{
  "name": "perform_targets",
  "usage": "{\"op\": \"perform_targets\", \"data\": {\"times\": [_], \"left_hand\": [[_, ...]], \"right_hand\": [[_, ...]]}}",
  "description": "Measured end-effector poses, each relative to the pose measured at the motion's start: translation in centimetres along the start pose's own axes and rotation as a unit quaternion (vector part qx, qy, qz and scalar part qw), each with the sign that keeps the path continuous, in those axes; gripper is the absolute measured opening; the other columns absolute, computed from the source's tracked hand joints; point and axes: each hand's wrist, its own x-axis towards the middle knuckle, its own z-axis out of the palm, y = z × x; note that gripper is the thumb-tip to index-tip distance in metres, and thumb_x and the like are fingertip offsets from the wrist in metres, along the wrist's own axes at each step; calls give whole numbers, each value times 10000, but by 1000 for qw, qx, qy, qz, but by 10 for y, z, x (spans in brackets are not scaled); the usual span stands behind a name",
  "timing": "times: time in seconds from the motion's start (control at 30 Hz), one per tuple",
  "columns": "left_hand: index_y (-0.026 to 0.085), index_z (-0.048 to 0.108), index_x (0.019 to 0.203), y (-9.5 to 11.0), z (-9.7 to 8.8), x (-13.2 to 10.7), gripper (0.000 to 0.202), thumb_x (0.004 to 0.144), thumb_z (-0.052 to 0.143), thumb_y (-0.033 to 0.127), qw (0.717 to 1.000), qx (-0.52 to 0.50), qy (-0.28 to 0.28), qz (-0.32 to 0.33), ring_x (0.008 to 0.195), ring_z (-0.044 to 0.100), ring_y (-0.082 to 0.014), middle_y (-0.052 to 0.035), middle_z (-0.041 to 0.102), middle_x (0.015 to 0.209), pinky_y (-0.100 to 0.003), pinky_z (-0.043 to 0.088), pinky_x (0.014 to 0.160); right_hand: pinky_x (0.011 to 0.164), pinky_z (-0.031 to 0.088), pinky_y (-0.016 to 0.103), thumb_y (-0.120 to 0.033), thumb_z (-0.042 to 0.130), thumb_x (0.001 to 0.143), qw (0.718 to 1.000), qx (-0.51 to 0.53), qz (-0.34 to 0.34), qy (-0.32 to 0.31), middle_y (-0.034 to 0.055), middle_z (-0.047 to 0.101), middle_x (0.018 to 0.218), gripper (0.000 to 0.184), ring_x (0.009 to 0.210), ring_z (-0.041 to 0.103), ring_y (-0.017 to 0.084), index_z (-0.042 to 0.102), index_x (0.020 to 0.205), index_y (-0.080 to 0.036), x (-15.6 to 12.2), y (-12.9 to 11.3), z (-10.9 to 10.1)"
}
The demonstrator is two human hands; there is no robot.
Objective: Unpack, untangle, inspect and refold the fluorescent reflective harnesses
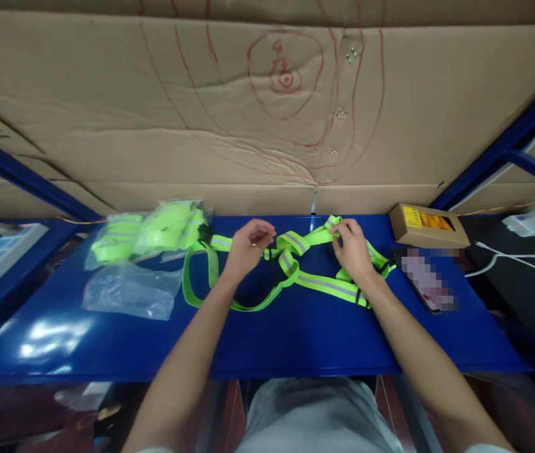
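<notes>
A neon-yellow reflective harness (326, 285) with grey stripes and black buckles lies spread on the blue table, its straps crossing near the middle. My left hand (249, 246) hovers over the harness's left part, fingers loosely bent and apart, with nothing seen in them. On the right, my right hand (352, 250) has its thumb and fingertips closed on a harness strap near the back of the table. Part of the harness is hidden beneath both hands and wrists.
Bagged neon-yellow bundles (166, 225) sit at the back left, with a clear plastic bag (130, 290) in front. A phone (425, 280) and a cardboard box (430, 226) are at right. A cardboard sheet (107, 82) stands behind the blue table (295, 352).
</notes>
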Motion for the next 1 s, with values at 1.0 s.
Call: {"op": "perform_targets", "data": {"times": [1.0], "left_hand": [[214, 635, 924, 9, 28, -21, 270, 861, 470, 10, 923, 373, -61, 68, 926, 684, -253, -45, 753, 918, -405, 434, 902]], "right_hand": [[748, 478, 354, -374, 445, 972, 972, 157, 162, -65, 79, 735, 827, 387, 756, 681, 277, 709, 1184, -187, -6, -21, 13]]}}
